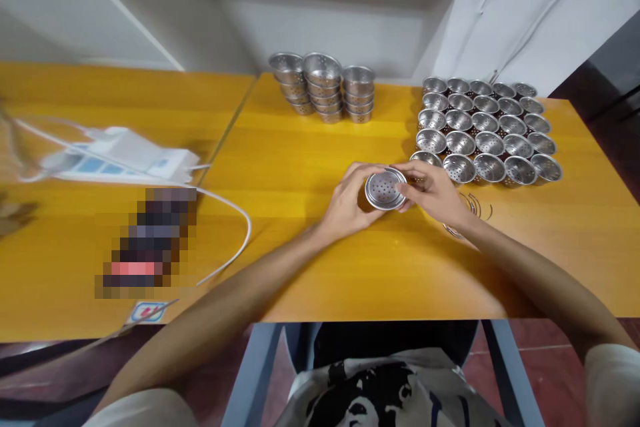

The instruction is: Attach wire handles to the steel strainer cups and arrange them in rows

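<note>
Operator: State the layout, largest item first.

Guide: Your yellow table point(360, 273) carries everything below. Take as landmark the cup array point(489, 143), perforated metal cups standing in five rows of five.

Operator: What stands left of the cup array?

Guide: Three stacks of nested cups point(323, 73), toward the rear edge. Far to the left of the array, a white power strip point(135, 157); nearer you than the strip, a pixelated object point(150, 233), its details unreadable.

Operator: And the hands?

Guide: Both are just off the array's front-left corner. Your left hand point(345, 203) is curled around the left side of a single metal cup point(384, 188). Your right hand point(435, 193) grips the same cup's right side, thumb at the rim. Its perforated face is turned up toward you.

Operator: Smallest items?

Guide: Thin wire rings point(473, 205), in front of the array, partly hidden by your right forearm.
</note>
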`<state>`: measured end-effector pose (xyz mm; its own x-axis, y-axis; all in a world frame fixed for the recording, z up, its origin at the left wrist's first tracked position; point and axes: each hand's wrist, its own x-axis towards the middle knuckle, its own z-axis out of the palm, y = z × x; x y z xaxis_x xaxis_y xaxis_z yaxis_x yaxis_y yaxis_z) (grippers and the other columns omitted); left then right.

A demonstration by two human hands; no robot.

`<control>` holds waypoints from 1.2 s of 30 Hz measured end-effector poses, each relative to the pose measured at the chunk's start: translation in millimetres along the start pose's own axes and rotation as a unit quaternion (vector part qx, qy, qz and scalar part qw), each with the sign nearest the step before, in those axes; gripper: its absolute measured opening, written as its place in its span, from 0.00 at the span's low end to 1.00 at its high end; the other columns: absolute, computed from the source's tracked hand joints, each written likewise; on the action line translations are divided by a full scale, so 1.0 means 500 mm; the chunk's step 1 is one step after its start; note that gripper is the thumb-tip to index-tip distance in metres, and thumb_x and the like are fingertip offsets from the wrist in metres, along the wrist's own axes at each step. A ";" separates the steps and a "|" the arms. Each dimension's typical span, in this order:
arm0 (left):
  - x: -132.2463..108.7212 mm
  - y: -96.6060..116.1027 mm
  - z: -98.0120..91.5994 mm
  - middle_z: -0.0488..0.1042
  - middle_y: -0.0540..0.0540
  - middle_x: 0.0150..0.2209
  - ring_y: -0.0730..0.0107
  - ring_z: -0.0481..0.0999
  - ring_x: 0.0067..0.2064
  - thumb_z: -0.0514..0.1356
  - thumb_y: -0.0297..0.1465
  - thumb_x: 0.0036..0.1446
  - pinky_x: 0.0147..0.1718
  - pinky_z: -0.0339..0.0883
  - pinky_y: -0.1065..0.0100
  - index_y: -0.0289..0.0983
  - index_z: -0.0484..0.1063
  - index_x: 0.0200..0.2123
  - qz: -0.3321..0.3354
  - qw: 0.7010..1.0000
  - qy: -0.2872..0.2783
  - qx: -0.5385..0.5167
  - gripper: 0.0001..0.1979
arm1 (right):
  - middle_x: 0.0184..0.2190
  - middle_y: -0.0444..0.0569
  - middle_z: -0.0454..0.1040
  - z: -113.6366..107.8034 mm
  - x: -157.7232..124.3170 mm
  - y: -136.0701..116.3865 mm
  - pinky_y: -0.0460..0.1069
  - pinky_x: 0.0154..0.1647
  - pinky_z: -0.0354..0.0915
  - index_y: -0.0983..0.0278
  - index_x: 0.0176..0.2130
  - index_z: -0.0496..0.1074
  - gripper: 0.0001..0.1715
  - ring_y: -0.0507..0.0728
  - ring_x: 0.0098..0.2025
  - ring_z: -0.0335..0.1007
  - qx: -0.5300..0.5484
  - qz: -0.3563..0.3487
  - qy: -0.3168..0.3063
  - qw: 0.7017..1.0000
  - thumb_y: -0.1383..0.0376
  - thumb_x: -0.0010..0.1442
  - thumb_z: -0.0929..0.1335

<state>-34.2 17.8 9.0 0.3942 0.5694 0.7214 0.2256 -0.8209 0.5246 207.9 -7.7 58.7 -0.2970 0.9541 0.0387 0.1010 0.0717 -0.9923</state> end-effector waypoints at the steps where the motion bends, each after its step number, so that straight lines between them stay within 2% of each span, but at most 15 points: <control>1: 0.000 0.000 0.002 0.83 0.38 0.62 0.49 0.84 0.63 0.76 0.37 0.68 0.62 0.82 0.45 0.45 0.69 0.69 -0.003 1.000 -0.001 0.000 0.32 | 0.60 0.53 0.87 0.001 0.002 0.005 0.59 0.37 0.90 0.55 0.62 0.84 0.31 0.57 0.35 0.86 0.002 0.004 0.002 1.000 0.49 0.65 0.83; 4: 0.006 -0.001 0.009 0.83 0.39 0.61 0.50 0.84 0.62 0.75 0.36 0.69 0.61 0.83 0.46 0.45 0.70 0.68 -0.004 1.000 -0.009 0.005 0.30 | 0.58 0.53 0.87 0.007 0.010 0.022 0.60 0.35 0.90 0.55 0.63 0.82 0.31 0.58 0.34 0.86 0.001 0.014 0.023 1.000 0.52 0.64 0.81; 7: 0.023 -0.014 0.017 0.83 0.38 0.61 0.49 0.85 0.62 0.74 0.35 0.70 0.63 0.82 0.45 0.45 0.70 0.67 0.011 0.999 -0.033 0.011 0.27 | 0.57 0.55 0.86 0.009 0.015 0.031 0.62 0.36 0.91 0.57 0.63 0.80 0.32 0.60 0.35 0.88 -0.018 0.020 0.071 0.997 0.52 0.64 0.80; 9: 0.044 -0.038 0.024 0.82 0.37 0.63 0.48 0.84 0.64 0.72 0.34 0.71 0.65 0.80 0.43 0.44 0.70 0.68 0.020 0.999 -0.041 0.019 0.26 | 0.61 0.58 0.85 0.003 0.008 0.029 0.63 0.39 0.91 0.57 0.66 0.78 0.33 0.60 0.34 0.88 -0.039 0.013 0.114 0.993 0.50 0.67 0.78; 11: 0.076 -0.077 0.034 0.80 0.37 0.66 0.46 0.81 0.68 0.72 0.34 0.71 0.69 0.77 0.41 0.44 0.70 0.68 0.009 0.999 -0.024 0.038 0.26 | 0.64 0.59 0.83 -0.011 -0.013 0.025 0.62 0.41 0.91 0.56 0.70 0.75 0.32 0.58 0.34 0.89 -0.060 -0.017 0.163 0.985 0.50 0.73 0.74; 12: 0.096 -0.102 0.043 0.79 0.36 0.67 0.45 0.80 0.70 0.73 0.35 0.69 0.71 0.76 0.40 0.44 0.70 0.67 -0.008 0.999 -0.006 0.051 0.27 | 0.64 0.58 0.83 -0.022 -0.028 0.024 0.60 0.40 0.90 0.55 0.70 0.75 0.28 0.58 0.34 0.88 -0.072 -0.041 0.185 0.979 0.51 0.76 0.72; 15: 0.170 -0.187 0.087 0.75 0.34 0.68 0.40 0.77 0.72 0.78 0.37 0.65 0.75 0.71 0.35 0.43 0.73 0.60 -0.085 0.992 0.031 0.083 0.25 | 0.43 0.50 0.86 -0.065 -0.084 0.035 0.54 0.29 0.83 0.55 0.59 0.78 0.13 0.57 0.30 0.85 -0.128 -0.146 0.221 0.956 0.60 0.80 0.68; 16: 0.198 -0.217 0.107 0.75 0.34 0.67 0.38 0.76 0.72 0.78 0.36 0.64 0.76 0.68 0.33 0.42 0.74 0.58 -0.108 0.990 0.032 0.083 0.24 | 0.42 0.50 0.85 -0.080 -0.101 0.042 0.52 0.26 0.80 0.56 0.55 0.79 0.10 0.56 0.28 0.84 -0.165 -0.206 0.231 0.936 0.64 0.78 0.68; 18: 0.256 -0.273 0.150 0.75 0.33 0.66 0.37 0.75 0.73 0.77 0.32 0.63 0.79 0.63 0.31 0.41 0.74 0.54 -0.148 0.986 0.037 0.065 0.21 | 0.42 0.50 0.85 -0.105 -0.128 0.057 0.52 0.27 0.77 0.57 0.48 0.79 0.12 0.56 0.29 0.83 -0.256 -0.305 0.247 0.883 0.72 0.75 0.68; 21: 0.337 -0.347 0.205 0.76 0.33 0.61 0.33 0.74 0.71 0.75 0.29 0.63 0.78 0.60 0.25 0.41 0.72 0.46 -0.208 0.975 0.072 0.039 0.16 | 0.39 0.50 0.85 -0.119 -0.148 0.065 0.51 0.29 0.75 0.57 0.47 0.79 0.19 0.57 0.33 0.85 -0.376 -0.383 0.217 0.816 0.80 0.69 0.68; 25: 0.407 -0.423 0.245 0.77 0.32 0.59 0.31 0.72 0.72 0.76 0.27 0.61 0.78 0.57 0.22 0.41 0.71 0.46 -0.229 0.969 0.091 0.027 0.18 | 0.38 0.50 0.86 -0.113 -0.155 0.051 0.49 0.29 0.73 0.60 0.48 0.76 0.19 0.56 0.35 0.85 -0.455 -0.432 0.158 0.762 0.82 0.68 0.69; 30: 0.434 -0.484 0.273 0.78 0.34 0.61 0.35 0.72 0.72 0.77 0.25 0.60 0.78 0.59 0.25 0.41 0.73 0.52 -0.218 0.973 0.075 0.026 0.22 | 0.37 0.52 0.85 -0.114 -0.162 0.037 0.48 0.29 0.73 0.63 0.47 0.75 0.19 0.53 0.31 0.80 -0.471 -0.453 0.076 0.753 0.83 0.68 0.66; 33: 0.438 -0.509 0.285 0.77 0.33 0.65 0.36 0.72 0.74 0.77 0.21 0.59 0.80 0.58 0.30 0.41 0.72 0.55 -0.232 0.970 0.060 0.037 0.26 | 0.37 0.52 0.84 -0.119 -0.162 0.034 0.48 0.29 0.73 0.63 0.46 0.76 0.18 0.53 0.32 0.80 -0.472 -0.447 0.062 0.758 0.83 0.69 0.65; 36: 0.440 -0.532 0.289 0.77 0.32 0.66 0.36 0.72 0.74 0.78 0.24 0.59 0.80 0.57 0.30 0.42 0.72 0.56 -0.238 0.969 0.051 0.029 0.27 | 0.37 0.50 0.84 -0.121 -0.160 0.033 0.48 0.28 0.74 0.62 0.43 0.76 0.18 0.53 0.31 0.79 -0.476 -0.437 0.054 0.761 0.82 0.70 0.65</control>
<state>121.4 355.2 -37.1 0.1440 0.8834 0.4460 0.4115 -0.4633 0.7849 290.6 -65.3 46.5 -0.5717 0.4357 0.6952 0.5674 0.8220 -0.0485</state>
